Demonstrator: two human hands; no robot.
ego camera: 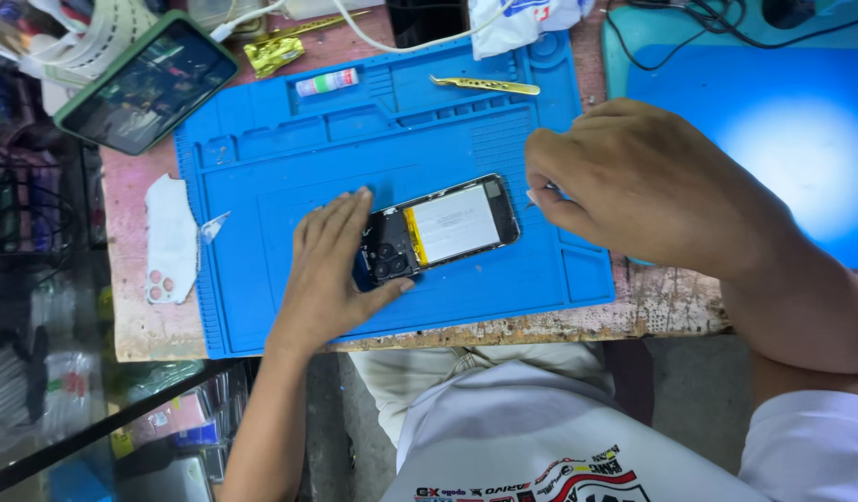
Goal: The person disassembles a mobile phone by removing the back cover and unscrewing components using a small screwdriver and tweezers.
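An opened phone lies on a blue work mat, its white battery and dark camera end exposed. My left hand rests flat beside and partly over the phone's camera end, fingers pressing on it. My right hand hovers at the phone's other end, fingers pinched on a small pale object that is mostly hidden; what it is cannot be told.
Gold tweezers and a small tube lie in the mat's upper trays. A white phone back cover sits left of the mat. A green-cased phone lies at the upper left. A second blue mat is at the right. The table edge runs close to me.
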